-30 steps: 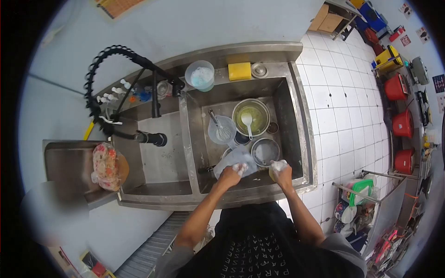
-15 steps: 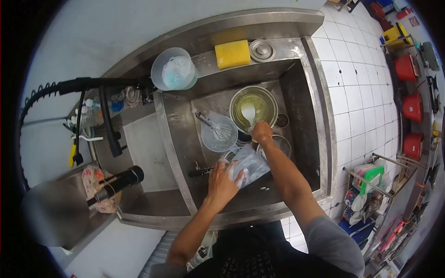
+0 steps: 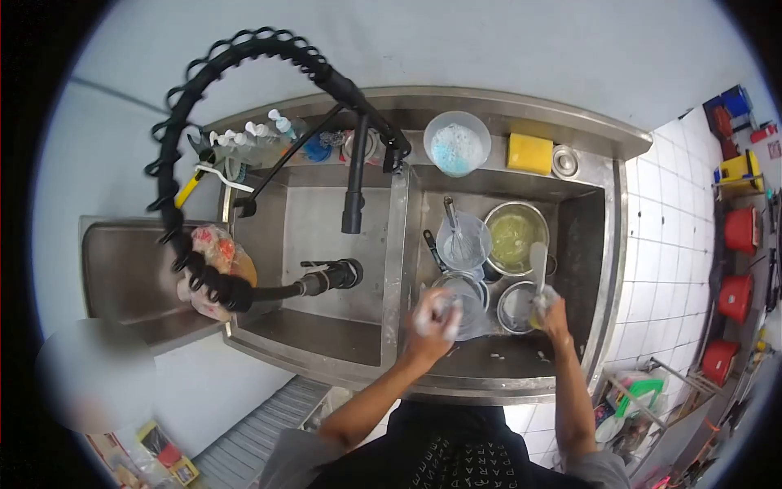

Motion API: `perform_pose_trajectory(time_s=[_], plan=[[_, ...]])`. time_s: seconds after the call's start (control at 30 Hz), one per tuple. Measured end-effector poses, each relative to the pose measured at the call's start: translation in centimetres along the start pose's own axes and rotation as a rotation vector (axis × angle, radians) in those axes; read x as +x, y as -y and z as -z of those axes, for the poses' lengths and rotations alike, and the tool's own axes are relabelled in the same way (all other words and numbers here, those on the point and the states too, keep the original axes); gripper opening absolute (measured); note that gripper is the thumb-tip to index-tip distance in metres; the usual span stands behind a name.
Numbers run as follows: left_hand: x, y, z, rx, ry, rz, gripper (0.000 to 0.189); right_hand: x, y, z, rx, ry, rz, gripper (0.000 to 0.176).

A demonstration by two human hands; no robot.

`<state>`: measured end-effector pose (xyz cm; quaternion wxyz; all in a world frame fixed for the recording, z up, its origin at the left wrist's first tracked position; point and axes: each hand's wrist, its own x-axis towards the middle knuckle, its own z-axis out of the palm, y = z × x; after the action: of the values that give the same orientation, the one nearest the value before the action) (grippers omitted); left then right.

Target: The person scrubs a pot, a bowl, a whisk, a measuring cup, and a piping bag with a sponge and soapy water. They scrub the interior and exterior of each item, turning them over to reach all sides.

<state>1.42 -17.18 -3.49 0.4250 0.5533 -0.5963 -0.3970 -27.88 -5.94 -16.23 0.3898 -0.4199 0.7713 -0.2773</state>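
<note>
My right hand (image 3: 552, 316) is closed around a white spatula (image 3: 538, 265), its pale blade pointing away from me past the rim of a metal bowl of greenish-yellow liquid (image 3: 511, 236). White suds cover those fingers, and a bit of yellow shows beside them. Below the blade sits a small round metal pan (image 3: 516, 308). My left hand (image 3: 433, 323), also sudsy, has its fingers curved and apart at the near-left side of a clear plastic container (image 3: 471, 318). A whisk (image 3: 458, 242) stands in a clear plastic jug (image 3: 475, 259) behind that container.
On the sink ledge stand a tub of bluish suds (image 3: 457, 145), a yellow sponge (image 3: 529, 153) and a round metal lid (image 3: 564, 161). A black spring-hose faucet (image 3: 356, 175) arches over the left basin (image 3: 334, 228). Several pump bottles (image 3: 259, 134) line the back left.
My view has swung leftward. The spatula has come out of the metal bowl in my right hand. My left hand has shifted off the clear container, which now sits lower in the sink.
</note>
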Motion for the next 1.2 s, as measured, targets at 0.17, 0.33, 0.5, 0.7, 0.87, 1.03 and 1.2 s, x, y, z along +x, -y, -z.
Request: perform_pose_trajectory(time_s=[0.17, 0.33, 0.5, 0.7, 0.87, 1.03, 1.2], plan=[[11.4, -6.1, -3.0, -0.178, 0.082, 0.252, 0.039, -3.3, 12.2, -0.2, 0.135, 0.08, 0.158, 0.028], [3.8, -0.5, -7.1, -0.308, 0.223, 0.499, 0.048, -4.3, 20.7, -1.0, -0.144, 0.078, 0.264, 0.039], [-0.2, 7.6, -3.6, -0.958, 0.303, 1.093, 0.033, 5.9, 27.5, 0.1, -0.14, -0.166, 0.457, 0.027], [-1.9, 9.2, 1.4, -1.156, 0.472, 1.172, 0.027, 24.5, 33.6, -5.4, -0.672, -0.03, 0.699, 0.027], [-1.7, 6.9, 4.4, -1.187, 0.41, 1.154, 0.028, 28.6, 32.4, -8.3, -0.903, 0.243, 0.476, 0.031], [-0.9, 7.1, 4.7, -1.187, 0.422, 1.205, 0.031, 28.1, 31.6, -4.8, -0.604, 0.048, 0.706, 0.034], [0.0, 5.8, 3.7, -1.105, 0.472, 1.199, 0.04, 14.5, 31.0, 1.1, 0.101, 0.127, 0.567, 0.022]])
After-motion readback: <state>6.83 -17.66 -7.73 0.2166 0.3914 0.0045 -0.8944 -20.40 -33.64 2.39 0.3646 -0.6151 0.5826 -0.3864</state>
